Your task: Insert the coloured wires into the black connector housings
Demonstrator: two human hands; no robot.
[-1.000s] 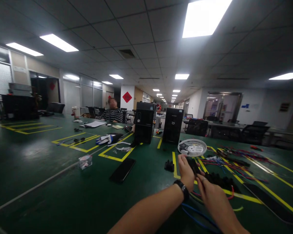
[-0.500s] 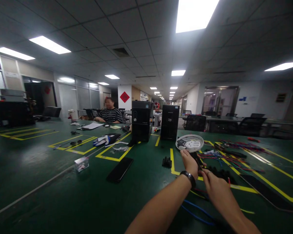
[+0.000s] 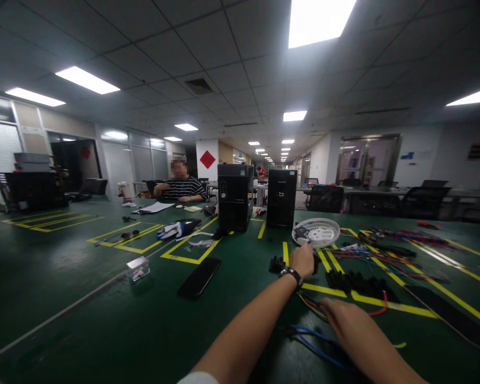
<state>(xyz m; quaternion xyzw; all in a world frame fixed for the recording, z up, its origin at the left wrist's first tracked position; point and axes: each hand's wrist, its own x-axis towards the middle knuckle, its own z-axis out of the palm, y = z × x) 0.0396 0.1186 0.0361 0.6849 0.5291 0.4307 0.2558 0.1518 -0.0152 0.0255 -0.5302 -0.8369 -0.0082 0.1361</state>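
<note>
My left hand (image 3: 303,261), with a dark band at the wrist, is closed round a small black part (image 3: 316,263), most of it hidden by the fingers. It is just right of a small group of black pieces (image 3: 277,264). Lower and to the right, my right hand (image 3: 346,319) has its fingers closed on a thin bundle of coloured wires (image 3: 311,304). A red end (image 3: 385,304) and a yellow-green end (image 3: 400,345) come out past the hand. Blue cables (image 3: 317,344) lie beneath it. Behind my hands is a row of black pieces (image 3: 360,284).
A white basket (image 3: 327,232) holds dark items. Two black computer towers (image 3: 280,200) stand at the far side. Loose wires (image 3: 388,258) lie on the right, near a flat black panel (image 3: 450,314). A phone-like black slab (image 3: 200,277) and a clear box (image 3: 138,269) are left. A person (image 3: 182,186) sits opposite.
My hands were together at the black part and are now apart. The left has moved left beside the small black group; the right stays lower with the wires. The seated person has raised an arm.
</note>
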